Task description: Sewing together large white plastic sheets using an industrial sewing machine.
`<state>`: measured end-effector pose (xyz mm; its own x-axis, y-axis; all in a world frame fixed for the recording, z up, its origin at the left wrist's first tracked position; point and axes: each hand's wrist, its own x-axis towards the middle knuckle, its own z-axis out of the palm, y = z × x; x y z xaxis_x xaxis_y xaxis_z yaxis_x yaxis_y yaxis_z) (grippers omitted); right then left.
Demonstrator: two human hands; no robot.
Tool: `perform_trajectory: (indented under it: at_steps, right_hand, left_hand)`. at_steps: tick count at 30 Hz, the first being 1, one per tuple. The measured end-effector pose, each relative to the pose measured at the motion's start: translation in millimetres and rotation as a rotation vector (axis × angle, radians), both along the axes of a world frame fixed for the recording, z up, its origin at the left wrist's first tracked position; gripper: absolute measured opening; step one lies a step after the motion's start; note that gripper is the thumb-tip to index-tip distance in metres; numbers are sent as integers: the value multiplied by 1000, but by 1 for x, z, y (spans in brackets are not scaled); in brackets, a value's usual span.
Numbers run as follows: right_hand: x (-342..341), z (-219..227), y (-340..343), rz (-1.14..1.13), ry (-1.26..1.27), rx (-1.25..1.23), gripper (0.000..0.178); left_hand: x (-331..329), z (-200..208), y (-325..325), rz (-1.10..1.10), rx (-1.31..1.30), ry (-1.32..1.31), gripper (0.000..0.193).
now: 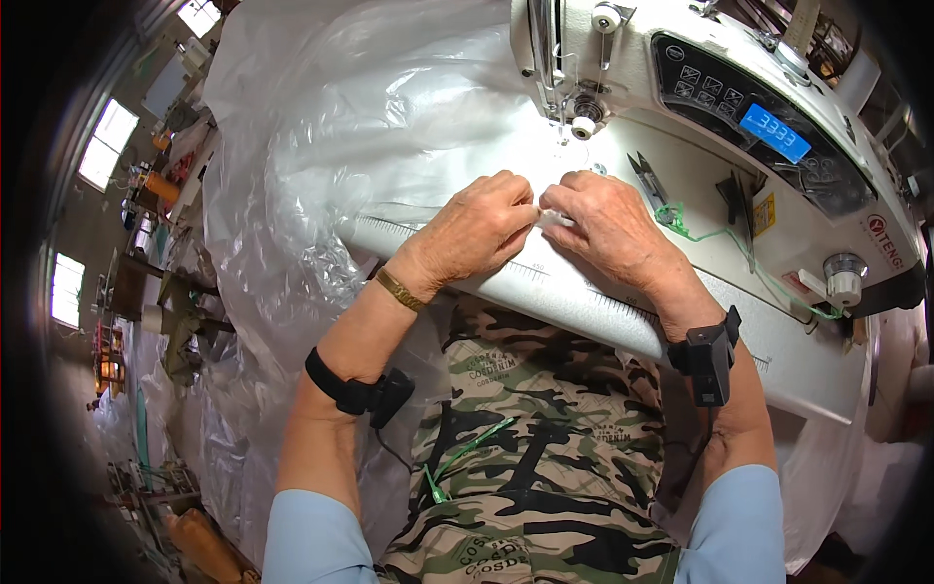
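Just in front of the sewing machine's needle area [564, 141], my two hands meet with fingers pinched. My left hand [477, 229] is closed, its thumb and fingertips toward the right hand. Closed as well, my right hand [615, 230] faces it from the other side. A small whitish bit shows between the fingertips, too small to name. Both hands are over the front edge of the white machine bed, where a ruler scale [525, 265] runs along. Clear plastic sheeting [302, 146] spreads to the left of my left hand and behind it.
The white sewing machine [671, 24] with a lit blue display [775, 133] rises at the right. Dark thread snips [646, 177] lie on the bed beside green thread [676, 222]. Camouflage cloth [545, 409] covers my lap, with a green strand [467, 453] on it.
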<state>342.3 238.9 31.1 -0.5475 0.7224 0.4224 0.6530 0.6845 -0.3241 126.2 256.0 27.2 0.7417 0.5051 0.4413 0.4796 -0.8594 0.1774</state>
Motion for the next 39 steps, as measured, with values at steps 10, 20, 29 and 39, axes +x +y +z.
perform_trajectory:
  at_steps: [10, 20, 29, 39]
  right_hand:
    - [5, 6, -1, 51, -101, -43, 14]
    - [-5, -1, -2, -46, -84, 50, 16]
    - [-7, -11, 2, -113, 71, 30, 13]
    - [-11, -12, 2, -175, 87, -78, 16]
  left_hand:
    - [0, 6, 11, -84, 73, 168, 10]
    - [-4, -6, 19, -60, -168, -134, 7]
    - [5, -10, 9, 19, -221, -326, 8]
    - [1, -22, 20, 76, -430, -370, 14]
